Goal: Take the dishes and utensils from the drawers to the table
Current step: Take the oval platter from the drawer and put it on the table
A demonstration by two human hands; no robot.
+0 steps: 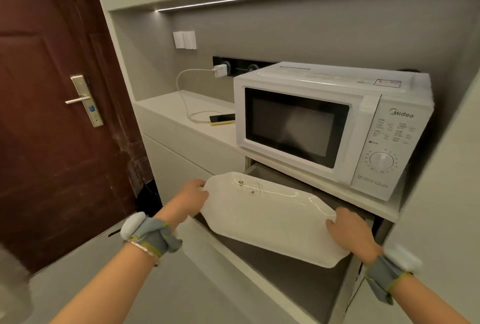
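Note:
A large white oblong platter [267,217] with a small printed motif near its far end hangs tilted above an open drawer [285,274]. My left hand [191,197] grips the platter's far left end. Its near right edge is held by my right hand [352,232], thumb on top. The drawer is pulled out below the counter, and its dark grey floor shows under the platter. Both wrists wear grey straps with white pads.
A white microwave [332,126] stands on the counter [166,105] right above the drawer. A phone [222,119] on a charging cable lies on the counter to the left. A dark red door [52,116] with a metal handle fills the left side.

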